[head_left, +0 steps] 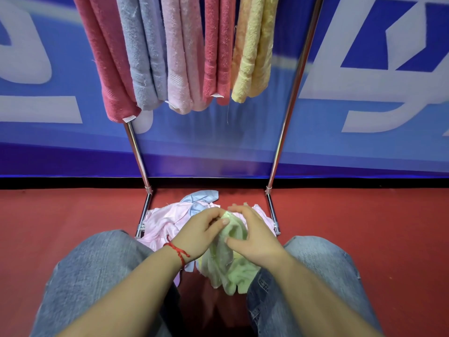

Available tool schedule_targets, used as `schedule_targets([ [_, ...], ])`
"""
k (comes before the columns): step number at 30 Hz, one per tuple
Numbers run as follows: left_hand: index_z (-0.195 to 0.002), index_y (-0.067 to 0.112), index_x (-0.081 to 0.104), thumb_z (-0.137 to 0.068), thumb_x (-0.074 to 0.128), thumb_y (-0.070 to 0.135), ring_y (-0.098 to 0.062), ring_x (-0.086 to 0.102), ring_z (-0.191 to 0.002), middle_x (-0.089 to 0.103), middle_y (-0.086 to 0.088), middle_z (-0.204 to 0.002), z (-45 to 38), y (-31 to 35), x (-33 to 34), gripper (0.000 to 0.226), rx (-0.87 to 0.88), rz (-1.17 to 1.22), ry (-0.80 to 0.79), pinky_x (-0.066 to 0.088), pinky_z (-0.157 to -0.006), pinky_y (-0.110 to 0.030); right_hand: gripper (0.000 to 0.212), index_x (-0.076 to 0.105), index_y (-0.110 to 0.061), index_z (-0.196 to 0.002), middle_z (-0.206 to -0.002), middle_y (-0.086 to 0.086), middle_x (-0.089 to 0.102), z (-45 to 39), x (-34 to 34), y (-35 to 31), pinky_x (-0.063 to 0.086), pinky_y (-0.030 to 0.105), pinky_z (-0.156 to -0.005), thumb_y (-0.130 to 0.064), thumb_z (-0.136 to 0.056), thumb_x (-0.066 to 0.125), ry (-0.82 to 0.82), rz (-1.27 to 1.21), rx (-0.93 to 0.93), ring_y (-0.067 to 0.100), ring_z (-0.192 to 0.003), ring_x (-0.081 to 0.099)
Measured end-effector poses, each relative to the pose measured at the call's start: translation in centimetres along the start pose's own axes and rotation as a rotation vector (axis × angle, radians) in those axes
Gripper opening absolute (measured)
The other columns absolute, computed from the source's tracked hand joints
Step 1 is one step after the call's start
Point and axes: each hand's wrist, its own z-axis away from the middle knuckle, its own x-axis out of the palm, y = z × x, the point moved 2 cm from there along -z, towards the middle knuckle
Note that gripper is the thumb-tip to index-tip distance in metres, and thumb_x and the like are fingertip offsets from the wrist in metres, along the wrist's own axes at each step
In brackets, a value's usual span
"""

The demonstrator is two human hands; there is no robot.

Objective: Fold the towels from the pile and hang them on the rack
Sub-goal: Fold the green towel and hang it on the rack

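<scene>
Hung so far: we count five folded towels on the rack (289, 103), side by side along the top: a red towel (107, 69) nearest the left post, then a grey-blue towel (143, 59), a pale pink towel (179, 64), a second red towel (217, 52) and a yellow towel (252, 52). The rail itself is above the top edge of the view, so we cannot see how they sit on it.
Free space: there is a gap between the yellow towel and the right post, which we judge has room for more.
Left to do: the pile (165, 222) lies on the red floor (60, 215) between the rack's two feet, just in front of our knees. We see pink cloth and some light blue cloth in it, all crumpled; how many pieces it holds we cannot tell.
Step in hand: we judge that the green towel (226, 268) is being lifted off the pile and is not yet folded; it hangs bunched between our legs.
Left hand (201, 233): fingers and thumb curled in, pinching the top of the green towel.
Right hand (252, 233): fingers spread and only loosely bent, laid over the same top part of the towel with the thumb against the cloth; we see no firm grip.
Hands together: close, both at the towel's upper end.
</scene>
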Motion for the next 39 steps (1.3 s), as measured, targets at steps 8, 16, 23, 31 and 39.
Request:
schedule_targets([
  [8,-0.076,0.032,0.053,-0.086,0.043,0.033,0.003,0.049,-0.068,0.054,0.012,-0.069,0.6,0.4,-1.1,0.014,0.071,-0.078,0.130,0.039,-0.069,-0.014,0.014,0.060,-0.010,-0.096,-0.089,0.005,0.065,-0.3,0.3,0.5,0.044,0.034,-0.076,-0.014,-0.085,0.052,-0.026,0.175,0.107,0.021,-0.084,0.057],
  [16,-0.087,0.017,0.059,-0.092,0.045,0.026,-0.009,0.054,-0.081,0.062,0.000,-0.085,0.7,0.0,-3.4,0.017,0.010,0.086,0.371,0.042,-0.080,-0.019,0.022,0.065,-0.017,-0.102,-0.083,-0.012,0.060,-0.5,-0.3,0.8,0.034,0.011,-0.067,-0.009,-0.090,0.048,0.146,0.067,0.095,0.004,-0.079,0.051],
  [23,-0.095,0.010,0.059,-0.097,0.044,0.012,-0.001,0.051,-0.079,0.058,0.006,-0.084,1.0,0.5,-5.5,0.015,-0.050,-0.021,0.596,0.034,-0.068,0.001,0.012,0.062,-0.041,-0.088,-0.078,-0.011,0.063,-0.8,-1.7,0.8,0.051,0.038,-0.076,-0.044,-0.081,0.052,0.339,-0.056,0.181,0.016,-0.078,0.061],
  [31,-0.097,0.012,0.062,-0.096,0.045,0.018,-0.019,0.055,-0.085,0.061,0.002,-0.085,0.0,4.5,-9.0,0.018,-0.058,-0.101,0.688,0.038,-0.073,-0.027,0.009,0.068,-0.024,-0.089,-0.068,-0.009,0.059,-2.2,-7.2,-5.9,0.039,0.027,-0.065,-0.019,-0.089,0.060,0.467,-0.056,-0.065,0.011,-0.067,0.052],
  [39,-0.086,0.023,0.056,-0.097,0.043,0.014,-0.012,0.060,-0.073,0.061,0.009,-0.075,0.5,16.3,-13.1,0.019,0.244,-0.024,0.826,0.047,-0.071,-0.022,0.019,0.061,-0.028,-0.081,-0.080,-0.010,0.068,0.0,-13.9,-16.2,0.048,0.016,-0.068,-0.011,-0.089,0.058,0.666,-0.255,-0.357,0.002,-0.073,0.063],
])
